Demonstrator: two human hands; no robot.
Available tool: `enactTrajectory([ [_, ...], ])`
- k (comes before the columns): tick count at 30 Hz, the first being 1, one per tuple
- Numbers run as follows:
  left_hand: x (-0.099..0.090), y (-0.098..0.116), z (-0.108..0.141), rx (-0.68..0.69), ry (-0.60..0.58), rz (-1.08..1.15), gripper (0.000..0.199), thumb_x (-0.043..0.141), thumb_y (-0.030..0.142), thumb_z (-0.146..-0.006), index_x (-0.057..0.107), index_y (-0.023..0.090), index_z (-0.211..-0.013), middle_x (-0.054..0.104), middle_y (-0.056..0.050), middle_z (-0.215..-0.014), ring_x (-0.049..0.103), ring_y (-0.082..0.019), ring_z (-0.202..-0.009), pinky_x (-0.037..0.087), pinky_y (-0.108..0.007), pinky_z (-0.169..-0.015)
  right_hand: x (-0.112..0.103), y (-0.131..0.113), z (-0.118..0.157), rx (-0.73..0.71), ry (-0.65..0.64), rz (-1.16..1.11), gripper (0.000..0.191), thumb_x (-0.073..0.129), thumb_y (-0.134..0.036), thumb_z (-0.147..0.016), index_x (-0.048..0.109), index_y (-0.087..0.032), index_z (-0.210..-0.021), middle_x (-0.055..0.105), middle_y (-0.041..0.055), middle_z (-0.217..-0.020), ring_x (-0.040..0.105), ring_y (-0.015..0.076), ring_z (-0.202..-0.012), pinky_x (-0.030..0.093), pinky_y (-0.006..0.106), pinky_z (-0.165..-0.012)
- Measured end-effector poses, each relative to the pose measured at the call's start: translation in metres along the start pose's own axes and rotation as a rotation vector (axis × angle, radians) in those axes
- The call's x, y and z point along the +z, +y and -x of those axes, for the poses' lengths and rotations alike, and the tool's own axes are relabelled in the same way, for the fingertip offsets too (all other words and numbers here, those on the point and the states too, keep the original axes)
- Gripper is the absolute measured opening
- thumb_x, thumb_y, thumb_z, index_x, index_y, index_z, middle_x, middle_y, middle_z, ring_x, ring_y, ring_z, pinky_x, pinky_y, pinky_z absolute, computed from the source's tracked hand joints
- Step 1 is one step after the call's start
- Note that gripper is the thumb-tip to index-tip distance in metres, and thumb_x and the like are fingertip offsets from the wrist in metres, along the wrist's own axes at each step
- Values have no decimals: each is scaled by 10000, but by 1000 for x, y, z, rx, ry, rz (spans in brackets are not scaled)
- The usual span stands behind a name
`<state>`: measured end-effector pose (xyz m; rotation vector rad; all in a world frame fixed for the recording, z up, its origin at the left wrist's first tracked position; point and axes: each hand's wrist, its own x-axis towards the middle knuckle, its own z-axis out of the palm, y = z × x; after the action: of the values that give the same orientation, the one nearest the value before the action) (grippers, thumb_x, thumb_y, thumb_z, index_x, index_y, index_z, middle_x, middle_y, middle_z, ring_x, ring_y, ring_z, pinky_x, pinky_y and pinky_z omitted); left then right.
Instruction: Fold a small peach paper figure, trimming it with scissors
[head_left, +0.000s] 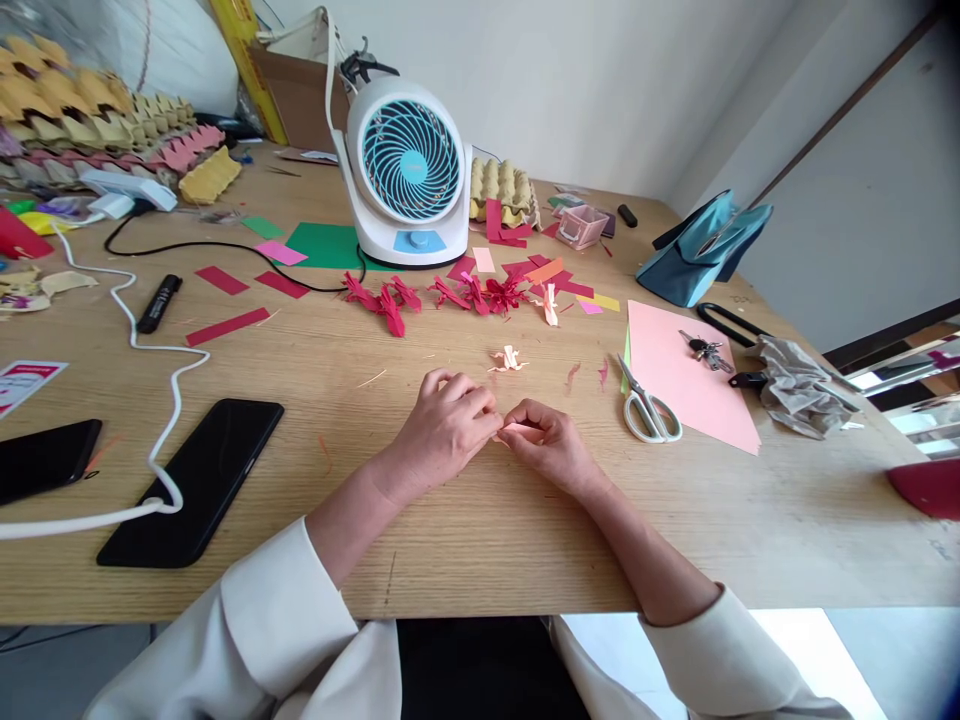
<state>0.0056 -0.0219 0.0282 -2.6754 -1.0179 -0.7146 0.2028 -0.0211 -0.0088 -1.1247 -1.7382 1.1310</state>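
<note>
My right hand [551, 445] pinches a small piece of light pink paper [523, 432] near the middle of the table. At the paper's left end, the fingers of my left hand [450, 425] are pressed together; they partly cover it. Just beyond my hands lies a pale pink folded paper figure [509, 359], with another pale one [550, 305] farther back. Several red folded figures [390, 307] stand in a row in front of the fan. White-handled scissors [651, 415] lie to the right, apart from my right hand.
A white fan [411, 165] stands at the back. Pink sheets [694, 385] with keys [707, 352] lie at the right, near a blue bag [701, 250]. On the left are a black tablet [199, 480], a phone [49, 460] and a white cable [177, 400].
</note>
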Motion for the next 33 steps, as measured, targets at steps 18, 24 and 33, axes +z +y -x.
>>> enactTrajectory([
  [18, 2, 3, 1, -20, -65, 83, 133, 569, 115, -851, 657, 213, -870, 643, -62, -1007, 516, -247, -965, 328, -503, -951, -3, 0, 0, -121, -25, 165, 132, 627, -318, -857, 644, -193, -817, 652, 24, -798, 598, 144, -722, 472, 260, -669],
  [24, 5, 2, 1, -10, -103, 88, 136, 570, 102, -839, 636, 213, -882, 649, -53, -1049, 517, -243, -980, 332, -480, -946, -2, -2, 0, -115, -55, 136, 142, 610, -320, -864, 630, -191, -810, 638, 27, -804, 590, 145, -734, 476, 258, -673],
  [33, 11, -5, 1, -283, 95, 565, 139, 490, 178, -942, 603, 189, -861, 635, -41, -944, 589, -176, -914, 435, -332, -828, -7, -5, -2, 105, -66, -174, 240, 618, -414, -862, 582, -180, -822, 543, -29, -700, 459, 101, -611, 343, 227, -572],
])
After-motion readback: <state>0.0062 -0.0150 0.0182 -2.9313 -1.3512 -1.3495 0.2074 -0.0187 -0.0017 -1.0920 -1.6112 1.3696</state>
